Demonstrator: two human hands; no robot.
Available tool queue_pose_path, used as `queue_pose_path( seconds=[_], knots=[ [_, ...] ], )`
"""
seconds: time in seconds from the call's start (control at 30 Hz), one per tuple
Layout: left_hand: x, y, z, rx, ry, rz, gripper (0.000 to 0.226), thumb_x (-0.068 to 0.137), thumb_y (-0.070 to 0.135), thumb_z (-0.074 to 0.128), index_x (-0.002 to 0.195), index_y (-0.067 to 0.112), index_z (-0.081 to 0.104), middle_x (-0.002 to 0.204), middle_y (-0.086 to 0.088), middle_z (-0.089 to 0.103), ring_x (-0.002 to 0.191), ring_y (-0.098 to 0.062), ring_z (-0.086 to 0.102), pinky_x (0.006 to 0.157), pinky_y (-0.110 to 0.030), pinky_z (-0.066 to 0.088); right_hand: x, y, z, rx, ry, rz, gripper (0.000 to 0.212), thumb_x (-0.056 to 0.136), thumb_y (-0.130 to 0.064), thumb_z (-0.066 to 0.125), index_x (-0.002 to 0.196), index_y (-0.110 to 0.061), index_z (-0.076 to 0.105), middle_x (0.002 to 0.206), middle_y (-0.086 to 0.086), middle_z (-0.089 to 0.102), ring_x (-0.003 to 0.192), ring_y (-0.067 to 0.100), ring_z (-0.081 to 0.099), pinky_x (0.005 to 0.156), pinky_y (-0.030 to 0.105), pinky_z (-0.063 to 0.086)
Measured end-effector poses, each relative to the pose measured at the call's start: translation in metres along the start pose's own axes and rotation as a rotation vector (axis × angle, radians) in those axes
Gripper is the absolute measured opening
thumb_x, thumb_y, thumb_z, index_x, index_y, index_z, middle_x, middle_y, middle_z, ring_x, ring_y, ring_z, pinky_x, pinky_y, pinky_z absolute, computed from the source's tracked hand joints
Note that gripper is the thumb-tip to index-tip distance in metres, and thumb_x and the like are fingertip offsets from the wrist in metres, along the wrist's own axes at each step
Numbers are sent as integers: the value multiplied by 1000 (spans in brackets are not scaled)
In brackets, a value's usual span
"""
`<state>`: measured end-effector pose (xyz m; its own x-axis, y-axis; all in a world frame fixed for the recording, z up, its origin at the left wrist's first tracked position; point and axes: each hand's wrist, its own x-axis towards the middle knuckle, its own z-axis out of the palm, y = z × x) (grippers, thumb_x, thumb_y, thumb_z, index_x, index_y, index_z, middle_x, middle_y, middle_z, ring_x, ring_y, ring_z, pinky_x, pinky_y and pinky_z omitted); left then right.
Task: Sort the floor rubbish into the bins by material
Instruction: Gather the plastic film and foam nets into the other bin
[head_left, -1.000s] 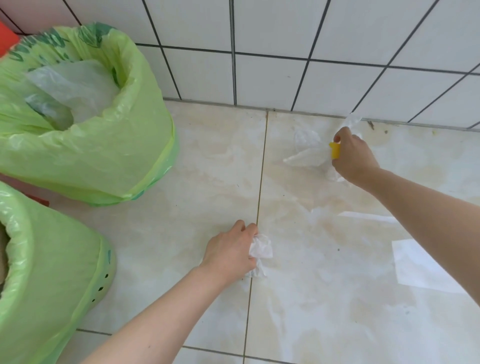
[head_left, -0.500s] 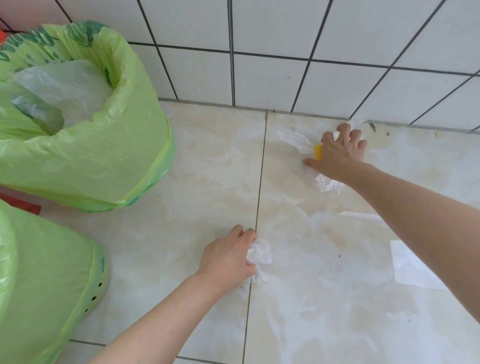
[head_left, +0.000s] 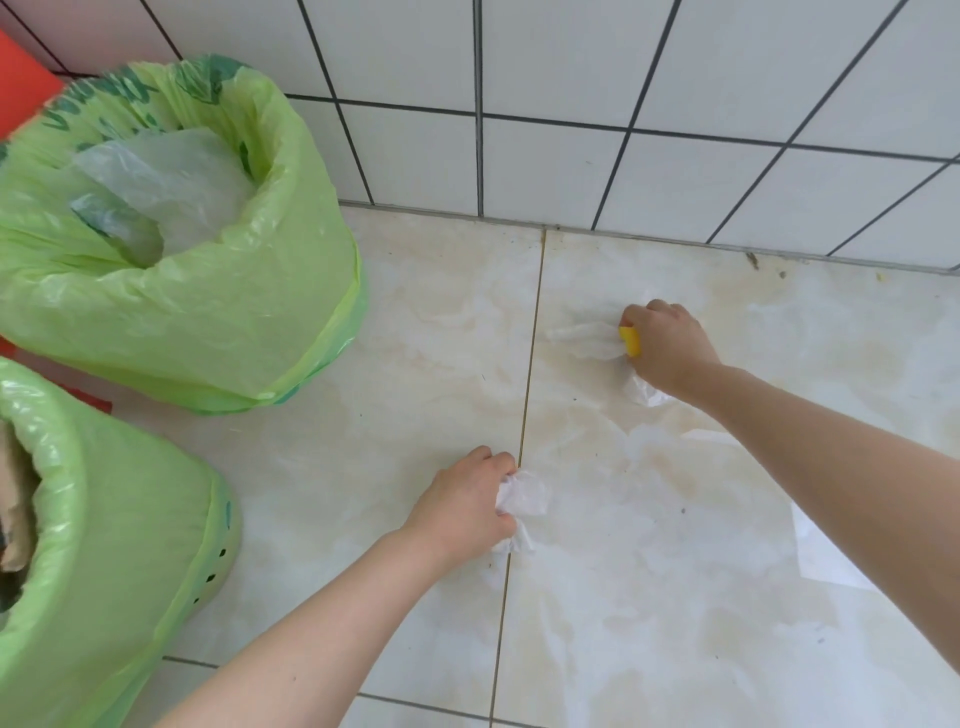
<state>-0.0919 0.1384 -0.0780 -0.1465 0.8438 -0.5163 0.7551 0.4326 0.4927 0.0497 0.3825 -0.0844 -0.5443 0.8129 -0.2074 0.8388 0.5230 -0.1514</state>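
My left hand (head_left: 462, 506) grips a crumpled white tissue (head_left: 522, 501) low over the floor tiles. Farther off, near the wall, my right hand (head_left: 667, 345) holds a bunch of clear plastic film (head_left: 587, 338) together with a small yellow piece (head_left: 632, 340); more film (head_left: 644, 392) trails out below the wrist. Two bins lined with green bags stand at the left: the far bin (head_left: 249, 312) has clear plastic bags inside, the near bin (head_left: 130, 530) shows brown cardboard or paper at its rim.
A white tiled wall (head_left: 545, 156) runs along the back. A flat pale sheet (head_left: 826, 561) lies on the floor at the right, partly under my right forearm. Something red (head_left: 21, 83) shows behind the far bin.
My right hand has closed from spread fingers on the floor into a fist around the plastic film and yellow piece, gathering the film. The left hand still holds the tissue in place.
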Motion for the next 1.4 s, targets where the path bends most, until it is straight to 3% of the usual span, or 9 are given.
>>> queue_pose_path(
  seconds=[0.27, 0.37, 0.47, 0.67, 0.8, 0.9, 1.0, 1.2, 1.4],
  knots=[
    [-22, -13, -43, -373, 274, -137, 23, 78, 12, 63, 98, 16, 54, 89, 3, 48, 72, -18, 43, 55, -14, 32, -44, -59, -23, 386, -54, -154, 44, 78, -1, 52, 115, -24, 56, 98, 5, 55, 87, 26, 53, 69, 31, 41],
    [-36, -15, -78, -456, 374, -129, 17, 76, 14, 64, 87, 14, 51, 76, 1, 47, 66, -20, 39, 51, -22, 31, -50, -89, -48, 504, -25, -153, 34, 81, 0, 50, 103, -21, 64, 91, 3, 49, 78, 20, 50, 59, 21, 37],
    [-54, -14, -119, -536, 517, -100, 20, 76, 15, 66, 92, 12, 55, 76, 2, 49, 69, -17, 43, 56, -23, 34, -53, -123, -80, 795, -33, -100, 9, 83, -5, 52, 85, -5, 60, 79, 8, 52, 62, 17, 46, 54, 22, 35],
    [-100, -13, -205, -673, 786, -79, 46, 81, 25, 71, 123, 17, 55, 117, 1, 63, 106, -18, 60, 95, -37, 48, -55, -210, -142, 1136, -52, -177, 12, 79, -5, 54, 84, -11, 63, 72, 6, 49, 66, 18, 44, 57, 27, 34],
    [-120, -18, -246, -805, 938, -32, 30, 80, 18, 70, 108, 15, 61, 97, 0, 69, 88, -20, 66, 77, -36, 54, -43, -266, -169, 1313, -162, -202, 25, 63, -12, 59, 86, -5, 64, 69, 6, 55, 64, 21, 54, 55, 26, 43],
    [-119, -34, -272, -851, 1005, -61, 26, 74, 19, 72, 97, 13, 61, 82, 0, 64, 74, -19, 61, 67, -32, 48, -26, -302, -182, 1338, -189, -206, 28, 68, -10, 59, 94, -1, 64, 78, 10, 58, 71, 23, 60, 60, 32, 47],
    [-108, -54, -297, -929, 999, -110, 42, 67, 27, 68, 103, 9, 59, 93, -8, 62, 83, -24, 61, 73, -38, 48, -11, -332, -191, 1402, -242, -145, 7, 81, -7, 57, 87, -9, 60, 78, 9, 59, 73, 27, 63, 66, 36, 53],
    [-78, -95, -327, -990, 1017, -230, 67, 67, 48, 61, 124, 16, 47, 119, -6, 59, 107, -27, 60, 94, -48, 48, 22, -373, -183, 1297, -156, -170, 15, 84, -7, 53, 95, -6, 63, 84, 10, 62, 93, 34, 67, 81, 44, 55],
    [-56, -117, -324, -791, 873, -314, 84, 75, 76, 33, 134, 20, 49, 143, -12, 44, 129, -33, 44, 110, -49, 33, 52, -386, -158, 916, -77, -228, 15, 84, -15, 53, 92, -7, 63, 77, 4, 58, 76, 24, 57, 61, 28, 42]
  ],
)
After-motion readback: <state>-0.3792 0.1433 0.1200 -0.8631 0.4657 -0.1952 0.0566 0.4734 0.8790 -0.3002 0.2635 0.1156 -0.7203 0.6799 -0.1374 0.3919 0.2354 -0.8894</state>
